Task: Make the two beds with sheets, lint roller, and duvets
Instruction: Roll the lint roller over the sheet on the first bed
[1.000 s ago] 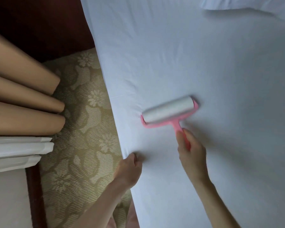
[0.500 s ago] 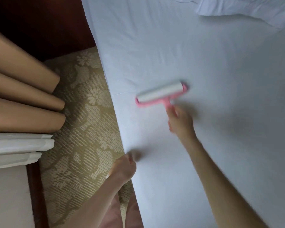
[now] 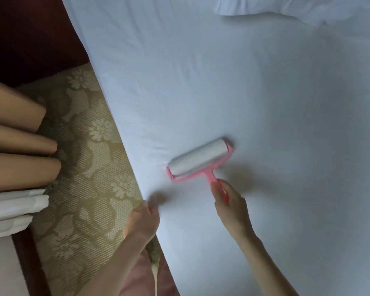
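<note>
Already the sheet (image 3: pixel 265 103) lies smooth; right hand (image 3: pixel 231 207) grips the lint roller (image 3: pixel 199 162), left hand (image 3: pixel 142 221) at seven o'clock, grip unclear; bunched duvet (image 3: pixel 308 9) at one o'clock waits.

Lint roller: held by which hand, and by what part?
The right hand grips the lint roller by its pink handle; left hand at the sheet edge, hold unclear.

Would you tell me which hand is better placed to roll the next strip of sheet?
The right hand: it grips the lint roller by its pink handle, drum on the sheet. The left hand is at the bed's edge, apart from the roller.
</note>
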`<state>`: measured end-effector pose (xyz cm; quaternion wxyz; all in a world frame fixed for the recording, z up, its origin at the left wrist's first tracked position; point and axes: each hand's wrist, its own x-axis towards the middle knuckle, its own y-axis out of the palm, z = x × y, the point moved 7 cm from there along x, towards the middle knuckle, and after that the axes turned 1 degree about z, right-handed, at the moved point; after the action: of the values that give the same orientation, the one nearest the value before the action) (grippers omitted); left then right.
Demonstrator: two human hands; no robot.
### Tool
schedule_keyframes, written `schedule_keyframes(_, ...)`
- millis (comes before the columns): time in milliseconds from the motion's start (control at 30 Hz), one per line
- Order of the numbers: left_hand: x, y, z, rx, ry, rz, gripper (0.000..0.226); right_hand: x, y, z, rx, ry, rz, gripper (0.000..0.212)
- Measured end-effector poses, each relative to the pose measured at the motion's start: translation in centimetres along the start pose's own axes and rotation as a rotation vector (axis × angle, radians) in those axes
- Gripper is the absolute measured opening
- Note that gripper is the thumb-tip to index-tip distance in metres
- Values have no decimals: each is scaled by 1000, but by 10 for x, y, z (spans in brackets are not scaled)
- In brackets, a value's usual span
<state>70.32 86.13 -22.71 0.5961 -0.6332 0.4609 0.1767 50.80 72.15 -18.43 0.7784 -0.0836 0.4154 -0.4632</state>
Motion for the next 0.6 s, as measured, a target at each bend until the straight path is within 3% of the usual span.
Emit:
schedule_keyframes(100, -5, 1, -26, 49, 73, -5, 29, -79, -27, -54, -16, 116, -69, 28)
schedule_keyframes(167, -9, 5, -47, 122, 131, -3, 26, -118, -41, -74, -53, 175, -193, 8)
schedule_keyframes(233, -12, 10, -69, 175, 191, 1, 26, -135, -53, -67, -168, 109, -305, 34)
schedule_keyframes(300, -13, 17, -91, 233, 233, -3, 25, -146, -62, -64, -76, 133, -500, 55)
schedule_keyframes(333, -13, 19, -98, 251, 250, -5, 24, -146, -63, -60, 3, 153, -520, 49)
schedule_keyframes(367, -12, 21, -107, 271, 271, -3, 23, -140, -65, -57, 21, 141, -573, 27)
schedule_keyframes(400, -10, 25, -118, 291, 299, 2, 23, -132, -66, -58, 133, 188, -593, 20)
schedule_keyframes(433, -8, 28, -131, 302, 325, 4, 23, -123, -62, -68, 233, 234, -606, 42)
schedule_keyframes(500, -2, 30, -157, 321, 378, 1, 28, -103, -56, -67, 345, 321, -608, 57)
schedule_keyframes(600, 12, 26, -189, 355, 480, -39, 33, -60, -45, -52, 406, 430, -598, 41)
